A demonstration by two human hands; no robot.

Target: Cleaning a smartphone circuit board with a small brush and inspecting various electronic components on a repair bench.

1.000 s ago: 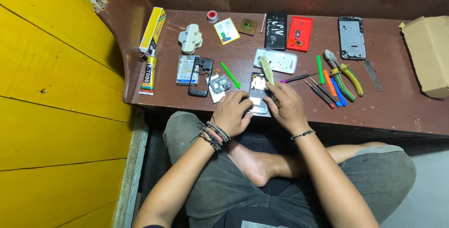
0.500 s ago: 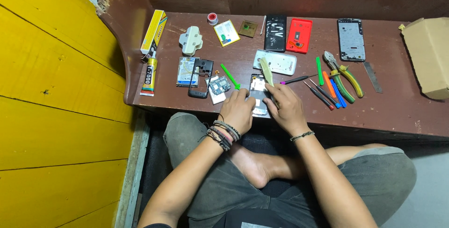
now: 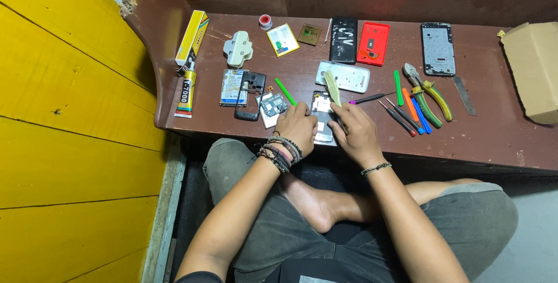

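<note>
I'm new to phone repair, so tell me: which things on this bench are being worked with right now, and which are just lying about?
In hand:
left hand steadying the opened phone
right hand with the pale pry tool

Lying about:
pliers
red back cover
glue tube
cardboard box

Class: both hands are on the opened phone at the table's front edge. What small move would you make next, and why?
Probably steady the opened phone with the left hand while the right hand eases the pale flat pry tool along its edge: both hands already rest on it, and the tool is angled at its upper end.
</note>
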